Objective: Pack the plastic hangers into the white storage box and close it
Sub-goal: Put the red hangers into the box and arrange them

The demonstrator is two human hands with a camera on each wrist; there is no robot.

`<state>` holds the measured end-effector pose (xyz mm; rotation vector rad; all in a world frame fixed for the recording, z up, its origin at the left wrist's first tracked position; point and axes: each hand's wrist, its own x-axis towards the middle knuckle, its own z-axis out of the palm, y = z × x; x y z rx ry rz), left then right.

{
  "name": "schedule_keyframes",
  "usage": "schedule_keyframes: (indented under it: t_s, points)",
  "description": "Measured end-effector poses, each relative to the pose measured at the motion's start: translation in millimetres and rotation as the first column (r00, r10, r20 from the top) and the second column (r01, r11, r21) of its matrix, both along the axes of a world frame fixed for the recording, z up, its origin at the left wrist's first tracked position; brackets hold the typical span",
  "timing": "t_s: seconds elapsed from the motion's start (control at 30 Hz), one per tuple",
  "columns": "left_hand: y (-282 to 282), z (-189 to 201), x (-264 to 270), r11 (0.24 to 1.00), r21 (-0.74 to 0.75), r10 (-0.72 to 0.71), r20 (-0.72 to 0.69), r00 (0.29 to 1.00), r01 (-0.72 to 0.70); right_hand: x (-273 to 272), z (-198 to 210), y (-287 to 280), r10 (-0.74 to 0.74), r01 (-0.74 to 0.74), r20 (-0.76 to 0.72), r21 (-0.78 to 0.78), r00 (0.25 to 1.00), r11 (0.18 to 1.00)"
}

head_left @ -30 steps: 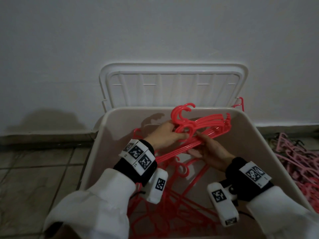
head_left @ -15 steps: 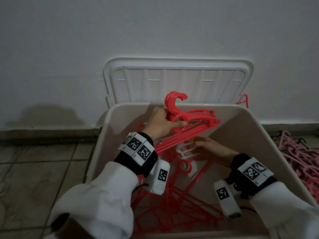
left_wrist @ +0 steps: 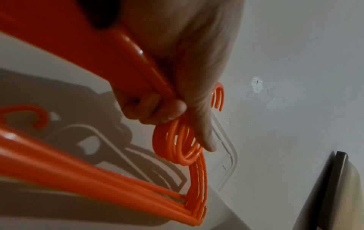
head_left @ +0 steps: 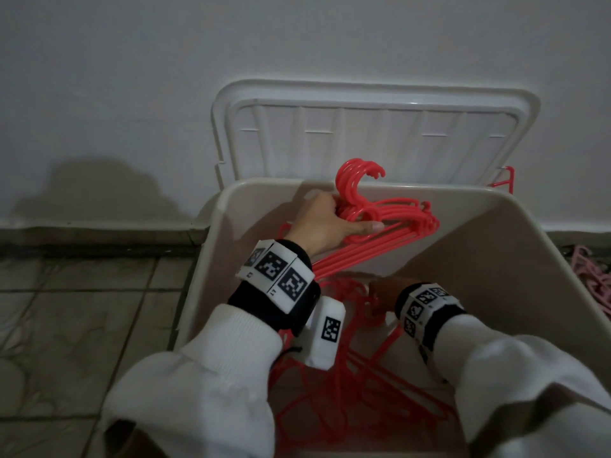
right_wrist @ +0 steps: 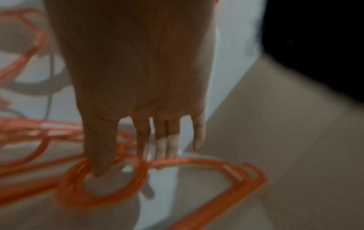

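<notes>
A bundle of red plastic hangers (head_left: pixel 396 219) is held at its necks by my left hand (head_left: pixel 322 223), fingers curled round it, hooks up by the far wall of the white storage box (head_left: pixel 529 233). The left wrist view shows my left hand (left_wrist: pixel 171 109) pinching the bundle (left_wrist: pixel 181 146) just above its rings. My right hand (head_left: pixel 380 292) is low inside the box, mostly hidden behind its wrist band. In the blurred right wrist view my right hand (right_wrist: pixel 141 140) has straight fingers touching a loose hanger (right_wrist: pixel 216 165), thumb tip at its ring. More loose hangers (head_left: pixel 380 391) lie on the box's bottom.
The box's white lid (head_left: pixel 373 133) leans upright against the wall behind it. One red hanger (head_left: pixel 506 180) pokes out behind the box's right corner. A heap of pink hangers (head_left: pixel 595 279) lies on the tiled floor (head_left: pixel 82 309) to the right.
My right hand let go of the bundle and dropped down to the loose hangers on the bottom. My left hand carried the bundle up and toward the far wall.
</notes>
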<state>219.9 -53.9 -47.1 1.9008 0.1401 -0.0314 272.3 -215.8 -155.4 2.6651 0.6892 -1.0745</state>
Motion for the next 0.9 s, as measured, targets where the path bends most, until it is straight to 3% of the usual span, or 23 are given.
schedule_keyframes:
  t_s: [0.17,0.37,0.53,0.73,0.9]
  points:
    - [-2,1,0,1.0,0.016,-0.004,0.002,1.0,0.004,-7,1,8,0.118,-0.111,0.083,-0.084,0.99,0.99]
    - [-2,3,-1,0.999,0.036,0.005,0.002,1.0,-0.005,-2,23,0,0.116,-0.111,0.132,-0.045,0.984,0.993]
    - [-1,6,-2,0.995,0.096,0.032,0.014,0.999,-0.034,-3,59,-17,0.114,-0.133,0.216,0.074,0.97,0.988]
    - [-4,8,-2,0.989,0.143,0.041,0.012,0.999,-0.042,-20,96,-30,0.166,-0.255,0.457,0.14,0.874,0.957]
    - [-6,10,-3,0.987,0.149,0.058,0.041,0.997,-0.063,-25,109,-37,0.19,-0.262,0.454,0.1,0.87,0.96]
